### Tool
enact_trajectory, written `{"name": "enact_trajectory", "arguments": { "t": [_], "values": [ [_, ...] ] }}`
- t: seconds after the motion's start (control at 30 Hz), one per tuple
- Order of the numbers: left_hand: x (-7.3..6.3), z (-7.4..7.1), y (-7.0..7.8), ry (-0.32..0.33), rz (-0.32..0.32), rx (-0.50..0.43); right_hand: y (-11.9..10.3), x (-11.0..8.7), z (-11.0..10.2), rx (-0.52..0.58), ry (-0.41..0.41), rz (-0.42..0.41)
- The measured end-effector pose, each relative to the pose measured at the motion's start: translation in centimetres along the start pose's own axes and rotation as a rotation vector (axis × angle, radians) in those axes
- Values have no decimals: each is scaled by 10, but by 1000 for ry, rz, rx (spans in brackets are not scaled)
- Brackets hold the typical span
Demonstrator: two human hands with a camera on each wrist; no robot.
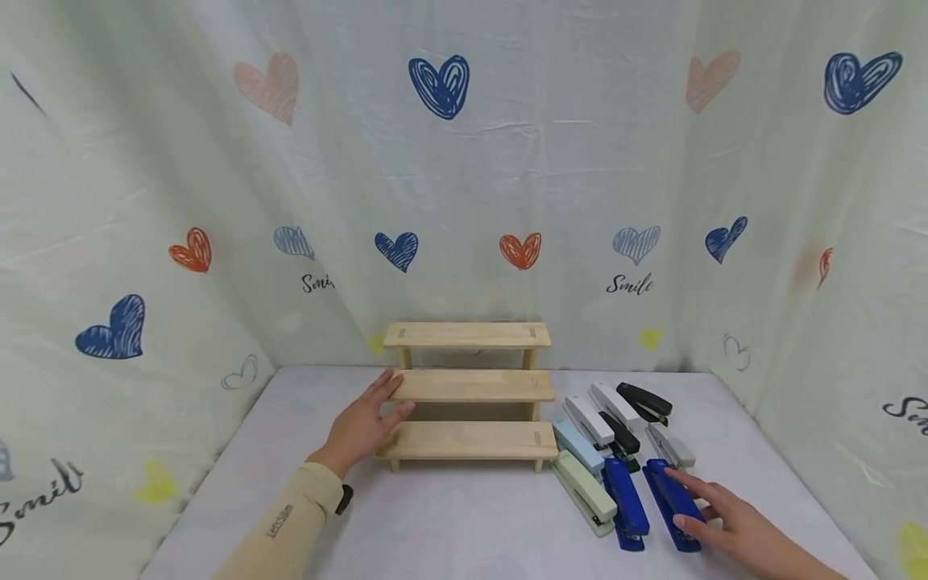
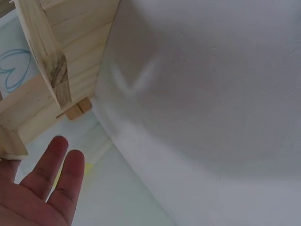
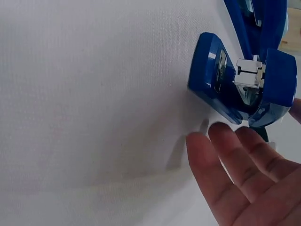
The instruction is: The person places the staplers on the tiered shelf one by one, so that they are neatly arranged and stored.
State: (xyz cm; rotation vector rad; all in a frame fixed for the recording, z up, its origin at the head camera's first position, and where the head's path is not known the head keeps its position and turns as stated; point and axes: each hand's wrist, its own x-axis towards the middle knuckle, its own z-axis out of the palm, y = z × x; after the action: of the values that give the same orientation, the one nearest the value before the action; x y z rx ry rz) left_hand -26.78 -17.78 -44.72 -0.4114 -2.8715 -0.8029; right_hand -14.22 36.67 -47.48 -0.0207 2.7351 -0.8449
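A pale wooden three-step stand (image 1: 471,385) is in the middle of the head view. My left hand (image 1: 368,425) rests at the left end of its middle step, fingers reaching over the end and thumb near the front edge. In the left wrist view, two fingers (image 2: 69,183) stretch out straight beside the wood. My right hand (image 1: 732,515) is at the rightmost blue stapler (image 1: 673,506), index fingertip and thumb at its top. In the right wrist view this stapler (image 3: 278,87) lies on its base beside several loosely extended fingers (image 3: 244,165); they are not curled round it.
Left of that stapler lie another blue stapler (image 1: 625,503), a pale green one (image 1: 586,487) and a light blue one (image 1: 578,445). Behind are white staplers (image 1: 589,420), black staplers (image 1: 644,400) and a grey-white one (image 1: 670,445). A heart-printed curtain (image 1: 464,177) surrounds the white table (image 1: 464,524).
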Motion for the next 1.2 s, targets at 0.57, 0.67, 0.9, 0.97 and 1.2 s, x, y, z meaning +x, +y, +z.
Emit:
{"name": "enact_trajectory", "arguments": {
  "t": [0.57, 0.67, 0.9, 0.97, 1.2],
  "values": [
    [5, -4, -4, 57, 25, -70, 7, 4, -11, 338, -228, -89],
    [4, -4, -2, 54, 34, -72, 6, 5, -12, 381, -231, -46],
    [3, -3, -3, 44, 32, -56, 6, 7, -9, 465, -222, 9],
    [3, -4, -3, 47, 32, -50, 7, 7, -9, 494, -227, 13],
    [3, -5, -2, 58, 29, -24, 11, 7, -6, 541, -229, 14]
  ]
}}
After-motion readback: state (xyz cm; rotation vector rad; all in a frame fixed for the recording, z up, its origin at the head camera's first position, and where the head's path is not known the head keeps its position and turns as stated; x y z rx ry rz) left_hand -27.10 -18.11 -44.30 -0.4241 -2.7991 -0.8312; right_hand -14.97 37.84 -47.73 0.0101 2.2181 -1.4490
